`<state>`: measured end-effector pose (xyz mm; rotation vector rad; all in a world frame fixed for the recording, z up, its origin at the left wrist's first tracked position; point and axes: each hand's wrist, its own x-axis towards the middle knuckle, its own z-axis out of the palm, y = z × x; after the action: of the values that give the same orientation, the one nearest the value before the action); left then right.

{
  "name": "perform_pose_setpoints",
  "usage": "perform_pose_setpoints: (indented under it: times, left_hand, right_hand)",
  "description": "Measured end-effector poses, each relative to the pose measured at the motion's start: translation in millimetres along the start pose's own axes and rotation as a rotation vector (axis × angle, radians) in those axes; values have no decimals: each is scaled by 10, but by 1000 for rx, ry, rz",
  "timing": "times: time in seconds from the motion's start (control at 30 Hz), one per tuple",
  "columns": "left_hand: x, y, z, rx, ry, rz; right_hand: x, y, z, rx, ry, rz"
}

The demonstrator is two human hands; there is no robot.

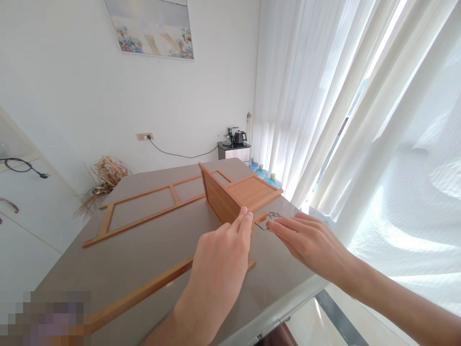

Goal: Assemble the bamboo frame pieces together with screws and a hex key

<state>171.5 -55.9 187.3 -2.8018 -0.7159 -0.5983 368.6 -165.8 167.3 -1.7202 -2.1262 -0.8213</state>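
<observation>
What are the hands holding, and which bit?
Right hand: a thin metal tool, by one end. Left hand: seemingly the wooden panel, at its near end, grip partly hidden.

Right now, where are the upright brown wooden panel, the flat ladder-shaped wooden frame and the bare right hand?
Upright brown wooden panel (220,198): head view, broad face.
Flat ladder-shaped wooden frame (175,196): head view, middle crosspiece.
Bare right hand (309,238): head view, its back.

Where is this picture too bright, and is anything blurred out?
Head view: the white curtain is backlit, with parts washed out; head view: a blocky patch hides the bottom left corner; head view: the left hand and right hand show no obvious motion blur.
</observation>
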Motion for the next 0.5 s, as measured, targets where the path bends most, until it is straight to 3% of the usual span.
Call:
perform_pose_setpoints:
  times: [0.2,0.5]
  left_hand:
    - [-11,4,-3,-16,60,29]
    - [-6,6,-33,-13,22,18]
  right_hand:
    - [51,56,-97,-55,-12,-78]
    - [177,105,-248,-114,4,-184]
